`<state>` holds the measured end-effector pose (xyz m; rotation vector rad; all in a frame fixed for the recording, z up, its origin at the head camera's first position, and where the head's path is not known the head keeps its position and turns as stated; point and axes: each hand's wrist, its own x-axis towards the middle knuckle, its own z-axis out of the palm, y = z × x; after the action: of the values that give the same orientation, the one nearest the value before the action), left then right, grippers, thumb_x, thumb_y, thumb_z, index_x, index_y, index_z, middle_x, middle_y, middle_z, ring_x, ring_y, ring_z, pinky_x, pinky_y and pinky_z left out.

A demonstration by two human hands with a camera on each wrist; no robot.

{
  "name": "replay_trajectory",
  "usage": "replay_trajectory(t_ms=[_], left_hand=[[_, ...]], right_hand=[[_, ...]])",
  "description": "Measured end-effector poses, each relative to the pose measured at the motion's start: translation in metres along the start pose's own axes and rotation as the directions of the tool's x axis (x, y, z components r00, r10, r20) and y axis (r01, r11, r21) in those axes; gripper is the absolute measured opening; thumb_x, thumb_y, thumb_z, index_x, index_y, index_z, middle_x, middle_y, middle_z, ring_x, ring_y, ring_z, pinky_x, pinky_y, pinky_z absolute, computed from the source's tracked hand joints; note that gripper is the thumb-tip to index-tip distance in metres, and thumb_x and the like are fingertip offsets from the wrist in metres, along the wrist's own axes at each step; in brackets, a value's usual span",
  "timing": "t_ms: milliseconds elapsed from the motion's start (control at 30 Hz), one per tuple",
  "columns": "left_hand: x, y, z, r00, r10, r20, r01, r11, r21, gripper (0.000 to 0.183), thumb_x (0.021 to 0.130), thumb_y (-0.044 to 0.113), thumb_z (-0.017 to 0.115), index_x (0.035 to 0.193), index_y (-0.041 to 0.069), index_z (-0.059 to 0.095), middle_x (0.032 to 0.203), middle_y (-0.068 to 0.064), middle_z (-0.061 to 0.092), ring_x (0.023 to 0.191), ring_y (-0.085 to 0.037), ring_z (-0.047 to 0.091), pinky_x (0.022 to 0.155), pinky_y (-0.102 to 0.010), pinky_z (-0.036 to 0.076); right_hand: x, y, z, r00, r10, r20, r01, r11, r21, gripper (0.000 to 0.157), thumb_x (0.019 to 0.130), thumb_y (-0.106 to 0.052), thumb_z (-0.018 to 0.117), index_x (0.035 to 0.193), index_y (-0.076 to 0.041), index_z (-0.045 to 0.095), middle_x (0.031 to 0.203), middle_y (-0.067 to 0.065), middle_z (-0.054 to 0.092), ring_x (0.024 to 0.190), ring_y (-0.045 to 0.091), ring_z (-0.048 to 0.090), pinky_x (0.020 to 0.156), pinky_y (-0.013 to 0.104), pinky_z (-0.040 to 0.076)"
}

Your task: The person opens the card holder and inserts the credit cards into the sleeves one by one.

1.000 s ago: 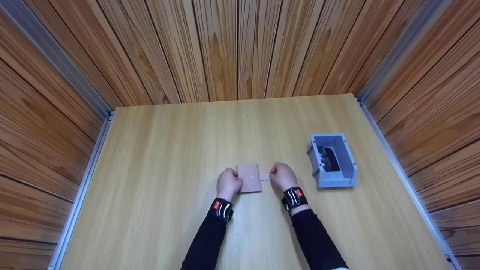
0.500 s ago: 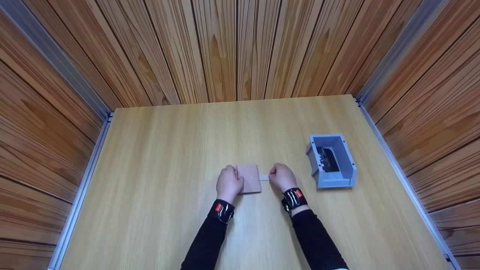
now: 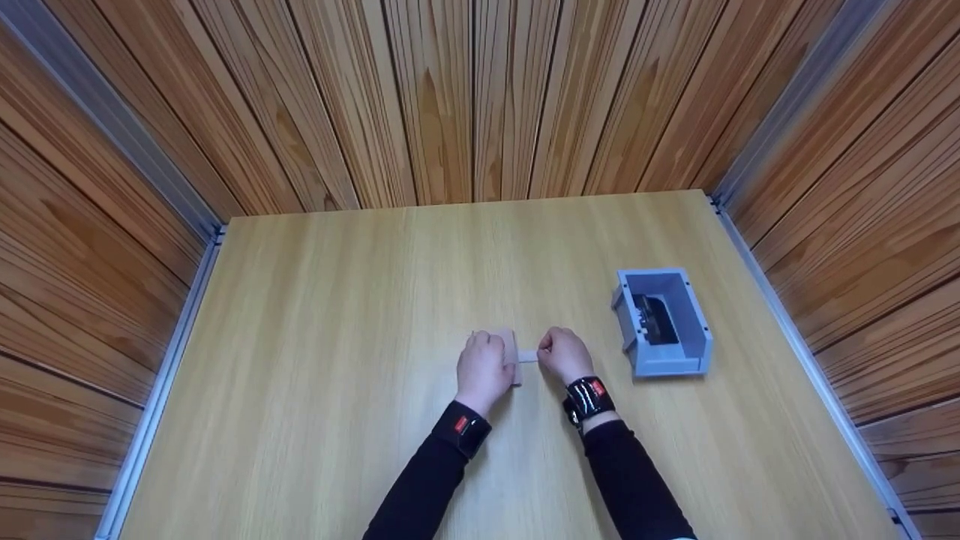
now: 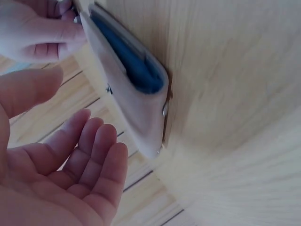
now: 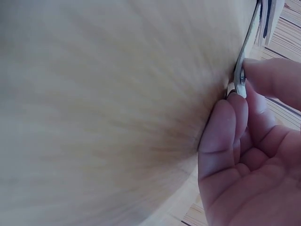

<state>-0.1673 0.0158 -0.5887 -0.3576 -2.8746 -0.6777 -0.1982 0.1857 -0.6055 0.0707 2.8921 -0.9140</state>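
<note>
A pink wallet [image 3: 511,346] lies on the table in the head view, partly covered by my left hand [image 3: 484,369]. In the left wrist view the wallet [image 4: 134,110] has a teal lining showing at its edge, and the left hand's fingers [image 4: 96,146] are loosely bent beside it, holding nothing. From the wallet's right side extends a pale strap [image 3: 528,356]. My right hand [image 3: 565,354] pinches the end of this strap [image 5: 241,73] between thumb and fingers, where a metal snap shows in the right wrist view.
To the right stands a blue-grey plastic bin [image 3: 697,330] with a black object [image 3: 657,321] inside, its kind unclear. Wood-panelled walls [image 3: 450,105] and metal rails [image 3: 810,352] bound the wooden table [image 3: 322,300].
My left hand has let go of the wallet's left edge and moved right, over the wallet. The right hand stays at the strap's end.
</note>
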Motion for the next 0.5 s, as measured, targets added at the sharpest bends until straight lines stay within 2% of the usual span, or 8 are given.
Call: replay_trajectory(t_ms=[100, 267, 500], left_hand=[[-0.001, 0.003, 0.006, 1.000, 0.019, 0.002, -0.019, 0.999, 0.049, 0.036, 0.074, 0.026, 0.083, 0.092, 0.000, 0.065, 0.091, -0.012, 0.059, 0.087, -0.028, 0.057, 0.071, -0.039, 0.050], [-0.005, 0.009, 0.012, 1.000, 0.011, 0.019, -0.013, 0.994, 0.106, 0.046, 0.071, 0.036, 0.085, 0.092, 0.001, 0.064, 0.090, -0.010, 0.055, 0.085, -0.026, 0.054, 0.068, -0.036, 0.048], [-0.006, 0.011, 0.019, 1.000, 0.011, 0.019, -0.014, 0.985, 0.169, 0.050, 0.069, 0.039, 0.086, 0.091, 0.001, 0.063, 0.088, -0.009, 0.055, 0.083, -0.026, 0.053, 0.069, -0.036, 0.047]], right_hand=[[0.000, -0.001, -0.001, 1.000, 0.013, 0.008, -0.013, 1.000, 0.004, 0.009, 0.082, -0.003, 0.069, 0.082, -0.006, 0.060, 0.084, 0.007, 0.056, 0.080, 0.026, 0.055, 0.075, 0.042, 0.046], [0.000, -0.001, -0.001, 1.000, 0.011, 0.011, -0.011, 1.000, 0.003, 0.009, 0.082, -0.003, 0.069, 0.082, -0.005, 0.060, 0.084, 0.008, 0.056, 0.080, 0.027, 0.055, 0.076, 0.042, 0.046], [-0.001, 0.000, 0.000, 1.000, -0.026, -0.016, 0.026, 1.000, -0.011, 0.008, 0.080, -0.002, 0.068, 0.080, -0.005, 0.060, 0.082, 0.008, 0.056, 0.079, 0.028, 0.056, 0.075, 0.042, 0.046]])
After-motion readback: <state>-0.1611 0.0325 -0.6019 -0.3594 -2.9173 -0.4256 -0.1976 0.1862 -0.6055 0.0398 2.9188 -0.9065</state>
